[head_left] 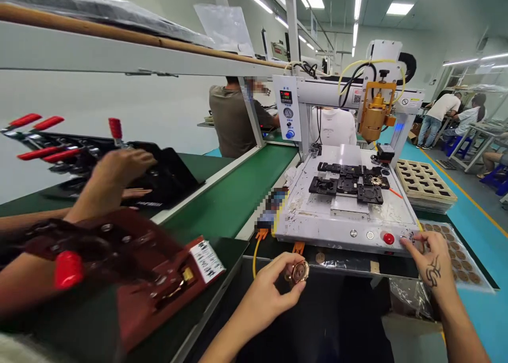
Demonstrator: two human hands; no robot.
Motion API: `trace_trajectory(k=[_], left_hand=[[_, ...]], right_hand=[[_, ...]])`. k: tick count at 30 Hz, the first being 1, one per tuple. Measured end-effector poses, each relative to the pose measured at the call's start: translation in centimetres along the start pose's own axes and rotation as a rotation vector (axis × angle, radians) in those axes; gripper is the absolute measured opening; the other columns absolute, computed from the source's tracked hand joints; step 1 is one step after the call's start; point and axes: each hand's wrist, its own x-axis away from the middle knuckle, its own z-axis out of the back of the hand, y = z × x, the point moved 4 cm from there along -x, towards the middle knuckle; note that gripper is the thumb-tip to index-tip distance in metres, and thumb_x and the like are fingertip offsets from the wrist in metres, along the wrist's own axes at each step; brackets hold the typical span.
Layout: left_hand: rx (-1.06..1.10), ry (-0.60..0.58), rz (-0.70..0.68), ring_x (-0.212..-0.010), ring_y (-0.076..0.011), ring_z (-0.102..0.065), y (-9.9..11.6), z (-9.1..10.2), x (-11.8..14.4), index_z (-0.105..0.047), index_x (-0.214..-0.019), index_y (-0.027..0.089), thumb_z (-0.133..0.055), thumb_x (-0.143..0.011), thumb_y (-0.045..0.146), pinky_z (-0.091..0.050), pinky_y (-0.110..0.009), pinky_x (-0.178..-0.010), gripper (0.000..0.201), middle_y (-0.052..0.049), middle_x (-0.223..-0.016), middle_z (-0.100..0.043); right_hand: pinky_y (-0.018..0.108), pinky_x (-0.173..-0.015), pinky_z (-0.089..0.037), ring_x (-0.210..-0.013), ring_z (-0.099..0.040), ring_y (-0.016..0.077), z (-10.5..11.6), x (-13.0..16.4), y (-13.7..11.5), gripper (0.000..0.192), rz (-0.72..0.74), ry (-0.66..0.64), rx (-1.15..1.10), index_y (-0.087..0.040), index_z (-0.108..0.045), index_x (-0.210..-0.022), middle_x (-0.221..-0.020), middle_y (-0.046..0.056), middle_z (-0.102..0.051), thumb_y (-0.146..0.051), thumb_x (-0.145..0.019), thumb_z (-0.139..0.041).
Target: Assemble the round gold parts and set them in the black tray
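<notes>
Left hand: forearm enters from 6 o'clock, runs up toward 1 o'clock. Wrist bent slightly, palm turned inward. Thumb and fingers curled in pinch, tips close together at 1 o'clock of palm.

Right hand: forearm enters from 5 o'clock, runs up toward 11 o'clock. Back of hand faces camera, dark tattoo on it. Fingers reach toward 10 o'clock, loosely bent, tips together.

Hands well apart, both bare.
</notes>
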Motion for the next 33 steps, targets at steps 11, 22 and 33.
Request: trace_trajectory(k=[11, 22, 33], left_hand=[[0.142, -0.175, 0.054, -0.104, -0.0255, -0.072, -4.0, -5.4, 0.6, -0.071, -0.111, 0.024, -0.074, -0.080, 0.023, -0.058, -0.039, -0.098, 0.031, -0.007, -0.117, -0.077], [0.222, -0.325, 0.153, -0.075, -0.0155, -0.065, -7.6, -7.5, -0.3, -0.068, -0.102, 0.021, -0.076, -0.081, 0.025, -0.052, -0.029, -0.069, 0.023, -0.009, -0.123, -0.079], [0.328, -0.423, 0.220, -0.073, -0.0121, -0.061, -8.4, -6.9, -0.6, -0.068, -0.104, 0.020, -0.077, -0.079, 0.024, -0.051, -0.027, -0.068, 0.027, -0.014, -0.155, -0.067]], right_hand=[[0.045, -0.095, -0.064, -0.109, -0.077, 0.0299, -12.6, 9.5, -13.9, 0.034, 0.539, -0.514, -0.298, -0.027, -0.074, -0.133, -0.121, 0.010, -0.082, -0.015, -0.106, -0.057], [0.047, -0.086, -0.066, -0.100, -0.071, 0.0312, -17.5, 11.0, -12.9, 0.021, 0.455, -0.562, -0.274, -0.023, -0.075, -0.125, -0.108, 0.012, -0.074, -0.024, -0.108, -0.064], [0.039, -0.069, -0.059, -0.083, -0.075, 0.0245, -17.7, 14.5, -11.6, 0.035, 0.705, -0.526, -0.372, -0.026, -0.082, -0.118, -0.102, 0.010, -0.084, -0.018, -0.114, -0.048]])
